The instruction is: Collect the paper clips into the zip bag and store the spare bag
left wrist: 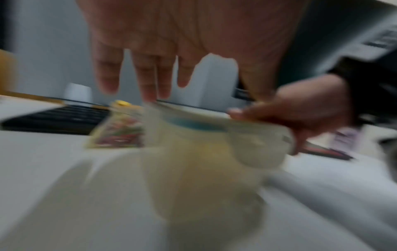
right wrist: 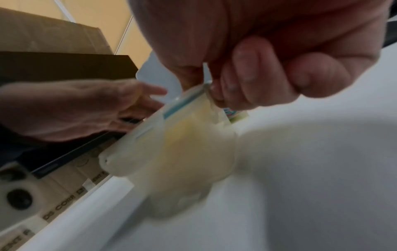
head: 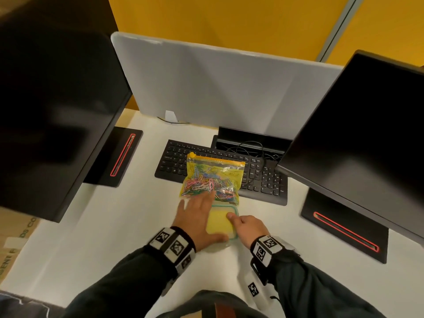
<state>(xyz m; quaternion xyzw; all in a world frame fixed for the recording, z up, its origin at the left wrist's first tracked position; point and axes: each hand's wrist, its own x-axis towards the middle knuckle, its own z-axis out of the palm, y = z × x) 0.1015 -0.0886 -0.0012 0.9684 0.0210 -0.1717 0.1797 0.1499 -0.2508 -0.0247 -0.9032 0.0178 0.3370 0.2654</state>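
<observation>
A yellow zip bag [head: 212,177] stuffed with coloured paper clips lies partly on the keyboard, its yellow slider at the far left corner; it shows blurred in the left wrist view [left wrist: 120,134]. Just in front of it is the spare bag [head: 219,222], pale yellow with a teal zip strip. My right hand [head: 247,226] pinches its zip edge, fingers curled round it [right wrist: 247,84]. My left hand [head: 198,215] hovers over the spare bag's left side with straight, spread fingers [left wrist: 150,59], holding nothing. The spare bag [left wrist: 204,144] hangs limp from the right hand [left wrist: 300,112].
A black keyboard [head: 179,164] with loose cables [head: 252,150] lies behind the bags. Large dark monitors stand left [head: 57,111] and right [head: 367,134] on black bases. A grey divider panel [head: 218,88] closes the desk's back. Cardboard boxes [head: 13,249] sit beyond the left edge.
</observation>
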